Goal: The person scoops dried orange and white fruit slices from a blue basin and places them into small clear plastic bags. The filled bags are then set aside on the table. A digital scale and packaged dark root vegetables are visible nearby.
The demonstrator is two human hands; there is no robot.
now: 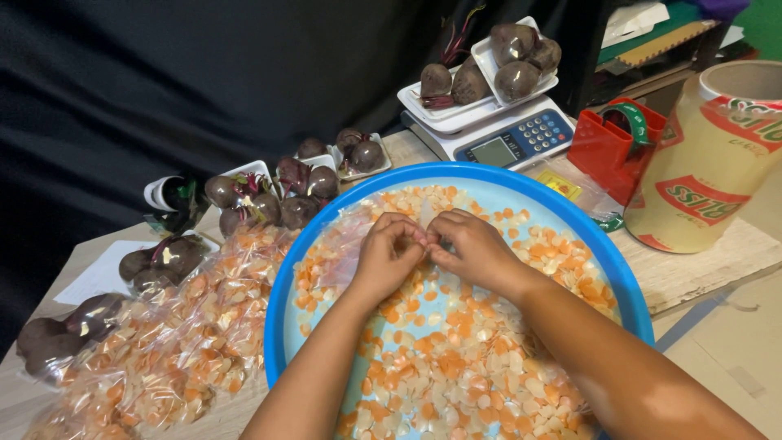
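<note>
Both my hands meet over a big blue basin (570, 220) full of thin orange and pale slices (456, 358). My left hand (387, 257) and my right hand (472, 248) pinch the top of a clear plastic bag (350, 244) between their fingertips. The bag lies flat over the slices at the basin's left side, its mouth held at the centre. Whether the bag has slices inside I cannot tell.
Filled clear bags of slices (163, 342) lie left of the basin. Wrapped beetroots on white trays (269, 200) sit behind them. A scale (509, 138) carries more beetroot trays (489, 73). A red tape dispenser (611, 147) and a large film roll (709, 155) stand at right.
</note>
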